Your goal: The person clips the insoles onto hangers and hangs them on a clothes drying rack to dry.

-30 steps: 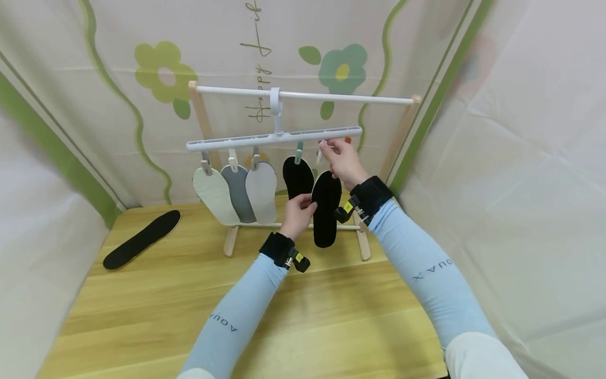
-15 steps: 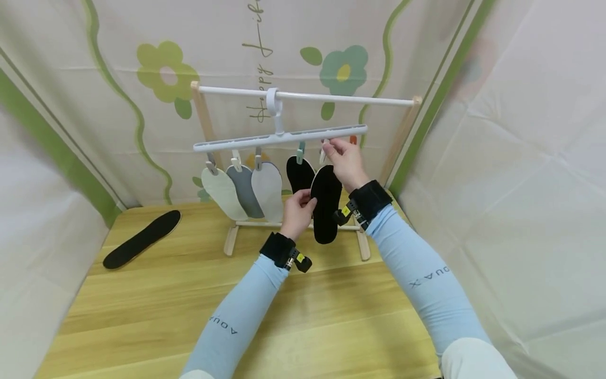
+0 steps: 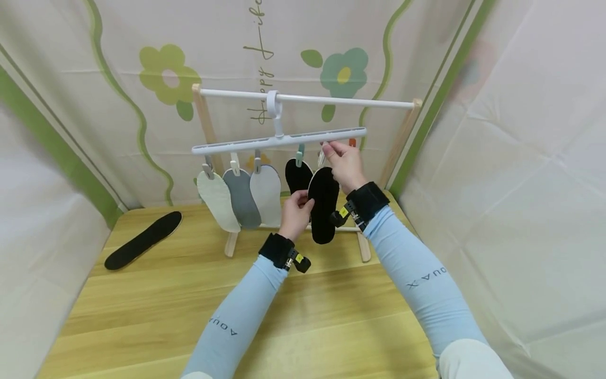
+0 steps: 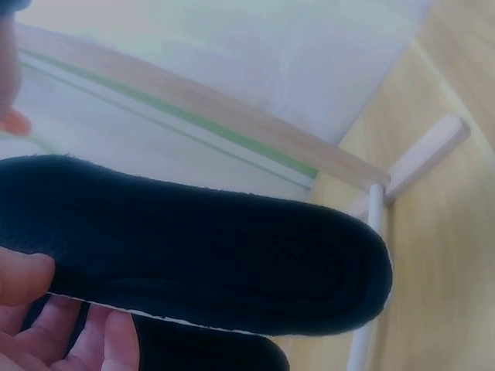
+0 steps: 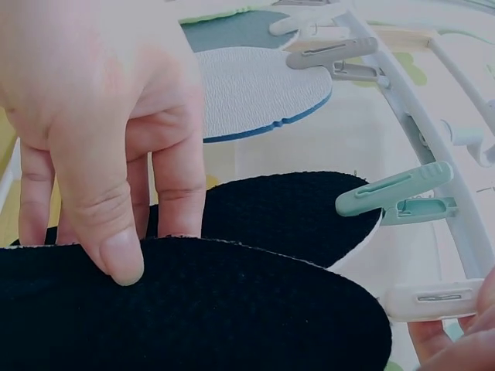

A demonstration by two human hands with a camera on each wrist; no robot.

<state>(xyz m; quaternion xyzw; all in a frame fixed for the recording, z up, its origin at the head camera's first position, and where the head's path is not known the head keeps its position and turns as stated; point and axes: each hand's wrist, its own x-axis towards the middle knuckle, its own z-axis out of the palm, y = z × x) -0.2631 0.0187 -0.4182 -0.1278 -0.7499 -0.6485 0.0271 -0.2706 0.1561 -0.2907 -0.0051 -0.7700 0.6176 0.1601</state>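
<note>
Head view: the left hand [image 3: 294,215] is pinching the near black insole [image 3: 324,208] by its left edge; the right hand [image 3: 347,168] is pinching a white clip [image 5: 427,300] at its top. The insole is sitting between them.

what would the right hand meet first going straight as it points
Beyond the white plastic clip the right hand pinches, probably the long pale-grey plastic hanger bar, though depth is unclear.

In front of me I see a pale cloth backdrop [image 3: 293,26], printed with a yellow-green flower [image 3: 169,76], a blue-green flower [image 3: 344,75] and sideways lettering [image 3: 263,73]. At my right is a white cloth [image 3: 544,158], with a faint pinkish shape [image 3: 477,66], perhaps a flower. Below me lies the wooden table [image 3: 331,316].
</note>
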